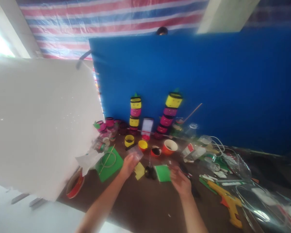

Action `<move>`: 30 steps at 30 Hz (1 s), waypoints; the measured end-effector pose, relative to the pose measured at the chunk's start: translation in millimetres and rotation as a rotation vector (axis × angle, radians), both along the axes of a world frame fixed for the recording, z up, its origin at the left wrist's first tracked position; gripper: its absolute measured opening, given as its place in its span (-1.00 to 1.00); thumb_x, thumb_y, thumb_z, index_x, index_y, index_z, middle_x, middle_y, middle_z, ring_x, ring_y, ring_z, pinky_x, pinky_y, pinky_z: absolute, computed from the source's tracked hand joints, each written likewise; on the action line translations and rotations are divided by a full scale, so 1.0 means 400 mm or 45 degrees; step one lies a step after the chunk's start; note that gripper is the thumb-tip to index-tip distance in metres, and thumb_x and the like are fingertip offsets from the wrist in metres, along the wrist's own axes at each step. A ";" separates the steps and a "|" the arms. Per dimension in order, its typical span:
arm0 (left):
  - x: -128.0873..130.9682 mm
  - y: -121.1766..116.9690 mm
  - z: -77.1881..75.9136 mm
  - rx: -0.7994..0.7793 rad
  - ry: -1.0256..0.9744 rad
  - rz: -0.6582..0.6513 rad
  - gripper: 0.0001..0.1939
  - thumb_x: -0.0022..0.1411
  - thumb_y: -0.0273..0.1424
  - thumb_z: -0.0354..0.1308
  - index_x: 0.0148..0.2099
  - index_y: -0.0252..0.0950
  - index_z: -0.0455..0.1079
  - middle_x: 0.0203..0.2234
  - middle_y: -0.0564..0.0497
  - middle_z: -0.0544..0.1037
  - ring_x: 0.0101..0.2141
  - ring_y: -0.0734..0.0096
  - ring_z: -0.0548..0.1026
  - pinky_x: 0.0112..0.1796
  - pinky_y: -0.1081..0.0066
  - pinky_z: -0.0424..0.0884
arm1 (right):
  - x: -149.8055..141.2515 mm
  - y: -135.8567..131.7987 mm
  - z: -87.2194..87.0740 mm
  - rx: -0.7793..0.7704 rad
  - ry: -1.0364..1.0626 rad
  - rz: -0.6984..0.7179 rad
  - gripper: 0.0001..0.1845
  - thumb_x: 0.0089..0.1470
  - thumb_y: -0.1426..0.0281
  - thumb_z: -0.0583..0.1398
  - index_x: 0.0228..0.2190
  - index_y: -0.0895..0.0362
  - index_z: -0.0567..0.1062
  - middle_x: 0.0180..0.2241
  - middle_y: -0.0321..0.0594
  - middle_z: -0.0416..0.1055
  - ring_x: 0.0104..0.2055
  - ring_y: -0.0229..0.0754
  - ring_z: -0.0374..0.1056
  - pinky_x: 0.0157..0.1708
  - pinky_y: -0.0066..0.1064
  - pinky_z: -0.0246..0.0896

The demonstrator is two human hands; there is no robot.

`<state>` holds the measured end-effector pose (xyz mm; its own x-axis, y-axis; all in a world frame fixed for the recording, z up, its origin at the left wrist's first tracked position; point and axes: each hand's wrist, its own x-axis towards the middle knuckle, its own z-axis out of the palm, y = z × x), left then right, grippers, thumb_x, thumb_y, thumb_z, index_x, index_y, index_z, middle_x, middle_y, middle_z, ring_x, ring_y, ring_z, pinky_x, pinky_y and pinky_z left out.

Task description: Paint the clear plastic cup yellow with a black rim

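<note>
Left hand (128,165) clamped on clear piece (136,153); right hand (180,182) blurred, cannot tell grip; scissors (149,172), green square (162,173) between; glue gun (230,201) nearby

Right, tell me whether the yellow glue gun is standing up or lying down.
Lying down: the yellow glue gun is on its side, its body and handle both stretched along the brown tabletop.

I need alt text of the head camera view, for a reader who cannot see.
A person's left hand holds a small translucent piece above a cluttered dark table; the right hand is near a small green sheet. Behind stand two yellow-and-pink towers; a yellow glue gun lies at right.
</note>
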<state>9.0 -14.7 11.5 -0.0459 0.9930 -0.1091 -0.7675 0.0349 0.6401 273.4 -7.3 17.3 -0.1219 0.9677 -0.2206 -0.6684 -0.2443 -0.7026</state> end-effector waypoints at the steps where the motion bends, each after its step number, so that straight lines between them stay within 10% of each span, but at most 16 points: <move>1: -0.002 -0.002 0.000 -0.004 -0.009 -0.046 -0.55 -0.07 -0.21 0.28 -0.14 -0.36 0.43 -0.26 -0.11 0.56 -0.14 0.23 0.48 0.00 0.25 0.27 | -0.001 0.000 -0.001 -0.002 -0.001 0.000 -0.74 -0.40 0.40 0.33 -0.53 0.13 0.43 -0.60 -0.32 0.29 -0.61 -0.38 0.18 -0.72 -0.54 0.12; 15: -0.001 -0.002 0.008 0.029 -0.030 -0.203 -0.55 -0.05 -0.18 0.25 -0.12 -0.33 0.42 -0.21 -0.11 0.54 -0.05 0.17 0.42 0.05 0.21 0.20 | -0.014 -0.003 0.038 0.043 -0.114 -0.066 -0.77 -0.33 0.34 0.31 -0.53 0.15 0.43 -0.62 -0.32 0.33 -0.62 -0.37 0.23 -0.69 -0.55 0.15; 30: 0.008 0.019 -0.036 -0.019 0.980 0.650 -0.39 -0.16 -0.28 0.32 -0.06 -0.28 0.17 -0.21 -0.07 0.38 -0.21 0.38 0.45 -0.14 0.25 0.39 | 0.073 0.002 0.238 0.382 -0.975 -0.644 -0.67 -0.13 0.09 0.23 -0.44 0.09 0.40 -0.52 -0.29 0.44 -0.53 -0.27 0.33 -0.55 -0.44 0.21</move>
